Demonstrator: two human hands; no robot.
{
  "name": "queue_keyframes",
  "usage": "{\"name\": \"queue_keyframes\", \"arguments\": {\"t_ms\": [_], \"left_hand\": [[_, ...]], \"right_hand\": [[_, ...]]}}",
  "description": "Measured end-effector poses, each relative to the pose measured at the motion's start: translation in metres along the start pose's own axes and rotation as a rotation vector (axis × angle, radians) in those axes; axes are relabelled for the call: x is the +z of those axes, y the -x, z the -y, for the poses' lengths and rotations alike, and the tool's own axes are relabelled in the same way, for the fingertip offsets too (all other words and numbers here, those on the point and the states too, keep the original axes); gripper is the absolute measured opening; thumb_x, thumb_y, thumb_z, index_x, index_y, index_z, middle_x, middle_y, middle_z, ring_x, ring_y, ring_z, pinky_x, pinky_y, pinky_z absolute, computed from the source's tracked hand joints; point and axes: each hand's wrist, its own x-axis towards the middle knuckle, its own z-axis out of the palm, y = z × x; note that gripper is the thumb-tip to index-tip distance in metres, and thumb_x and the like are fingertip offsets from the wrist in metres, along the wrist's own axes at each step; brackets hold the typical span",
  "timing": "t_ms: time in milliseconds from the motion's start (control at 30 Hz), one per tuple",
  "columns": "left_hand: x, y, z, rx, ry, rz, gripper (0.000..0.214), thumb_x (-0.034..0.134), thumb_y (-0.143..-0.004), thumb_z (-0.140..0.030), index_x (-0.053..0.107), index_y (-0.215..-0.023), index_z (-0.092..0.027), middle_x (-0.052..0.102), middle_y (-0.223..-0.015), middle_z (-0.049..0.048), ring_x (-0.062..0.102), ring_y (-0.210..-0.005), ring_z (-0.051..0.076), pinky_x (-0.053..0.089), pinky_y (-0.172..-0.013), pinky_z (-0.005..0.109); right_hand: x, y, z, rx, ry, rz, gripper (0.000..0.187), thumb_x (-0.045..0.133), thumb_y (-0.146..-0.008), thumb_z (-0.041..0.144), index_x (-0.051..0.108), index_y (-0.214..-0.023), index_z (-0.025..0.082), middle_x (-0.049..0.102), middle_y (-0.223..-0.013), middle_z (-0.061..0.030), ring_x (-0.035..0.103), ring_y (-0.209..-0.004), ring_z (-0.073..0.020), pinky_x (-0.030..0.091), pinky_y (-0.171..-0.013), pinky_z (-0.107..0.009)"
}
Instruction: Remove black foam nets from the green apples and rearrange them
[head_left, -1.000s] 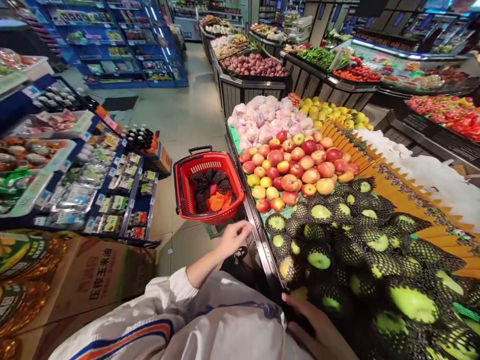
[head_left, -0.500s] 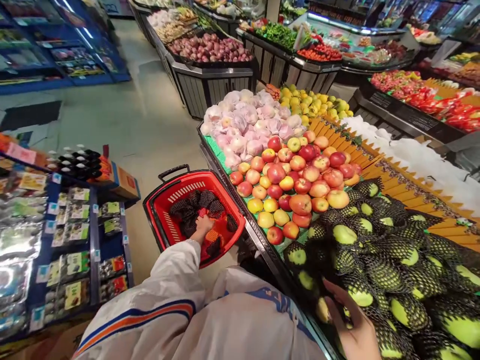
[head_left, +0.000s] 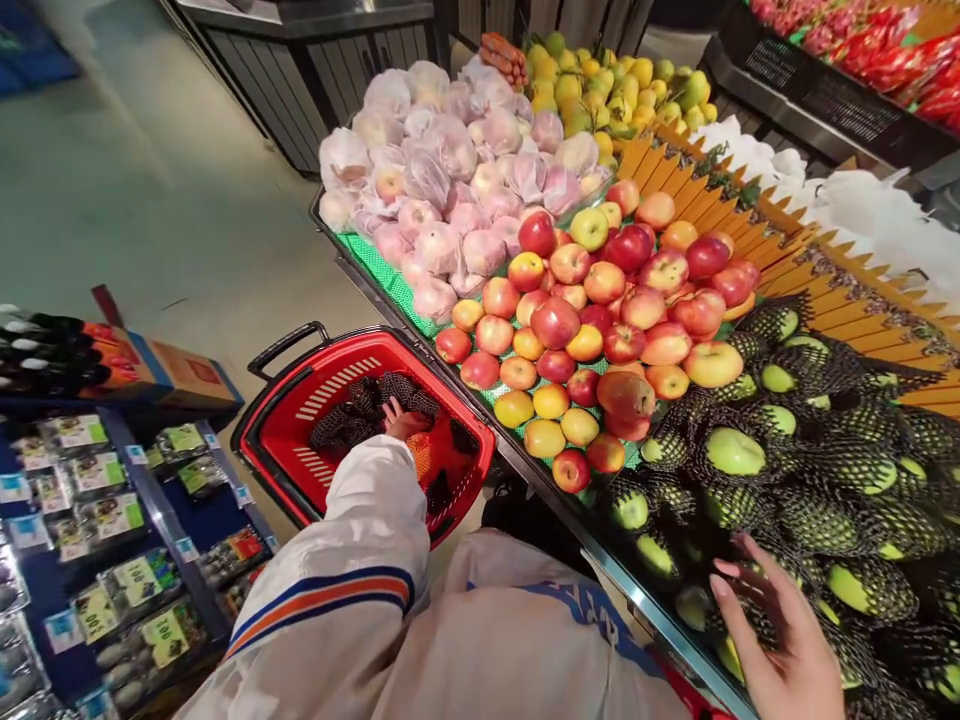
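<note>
My left hand (head_left: 406, 421) reaches down into a red shopping basket (head_left: 281, 400), its fingers apart with nothing visible in them. Around it in the basket lie black mesh-wrapped fruits (head_left: 352, 420) and an orange-red item (head_left: 424, 455), partly covered by my sleeve. On the right, my right hand (head_left: 787, 630) hovers over green apples (head_left: 736, 451) in black mesh nets. Its fingers are curved and apart, holding nothing that I can see. A dark shadow falls across the nearest apples by the stand's edge.
Loose red and yellow apples (head_left: 555, 323) lie in the middle of the stand, with pale wrapped fruits (head_left: 450, 145) behind. Yellow-green citrus fruits (head_left: 622, 85) sit farther back. The stand's metal edge (head_left: 637, 595) runs close to my body. A shelf of packaged goods (head_left: 112, 500) stands at left.
The view has tilted down and come closer to the stand. My left hand's fingers have spread inside the basket. My right hand remains over the netted apples, with its fingers apart.
</note>
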Motion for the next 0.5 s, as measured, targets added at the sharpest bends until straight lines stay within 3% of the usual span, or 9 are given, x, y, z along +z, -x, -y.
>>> {"name": "queue_keyframes", "arguments": {"t_ms": [133, 267, 400, 500], "left_hand": [[0.003, -0.01, -0.002, -0.029, 0.117, -0.06, 0.044, 0.062, -0.09, -0.05, 0.063, -0.119, -0.016, 0.057, -0.136, 0.0129, 0.05, -0.128, 0.03, 0.038, -0.108, 0.051], [-0.009, -0.013, -0.003, -0.069, 0.279, -0.228, 0.029, 0.063, -0.088, -0.04, 0.065, -0.092, -0.012, 0.061, -0.112, 0.0137, 0.055, -0.115, 0.029, 0.037, -0.103, 0.042], [-0.042, -0.002, -0.002, -0.147, 0.536, -0.463, 0.021, 0.061, -0.085, -0.031, 0.049, -0.074, -0.018, 0.051, -0.082, 0.0018, 0.053, -0.09, 0.02, 0.041, -0.092, 0.033], [-0.076, 0.012, -0.007, -0.159, 0.814, -0.579, 0.02, 0.055, -0.086, -0.025, 0.041, -0.071, -0.021, 0.04, -0.07, -0.0032, 0.047, -0.075, 0.015, 0.043, -0.08, 0.028]], "right_hand": [[0.005, -0.002, 0.012, 0.017, -0.055, -0.004, 0.078, 0.068, -0.088, 0.047, 0.036, -0.156, 0.025, 0.058, -0.142, -0.0136, 0.071, -0.104, -0.0277, 0.061, -0.069, -0.034], [0.007, -0.003, 0.018, 0.004, -0.068, -0.012, 0.08, 0.069, -0.088, 0.046, 0.034, -0.157, 0.026, 0.057, -0.144, -0.0145, 0.071, -0.102, -0.0278, 0.06, -0.061, -0.032], [0.011, -0.002, 0.024, -0.025, -0.095, -0.019, 0.079, 0.069, -0.087, 0.045, 0.035, -0.156, 0.026, 0.056, -0.144, -0.0165, 0.071, -0.103, -0.0297, 0.05, -0.04, -0.023], [0.013, -0.001, 0.03, -0.068, -0.131, -0.037, 0.076, 0.068, -0.089, 0.044, 0.036, -0.156, 0.025, 0.056, -0.144, -0.0174, 0.071, -0.103, -0.0293, 0.05, -0.04, -0.023]]}}
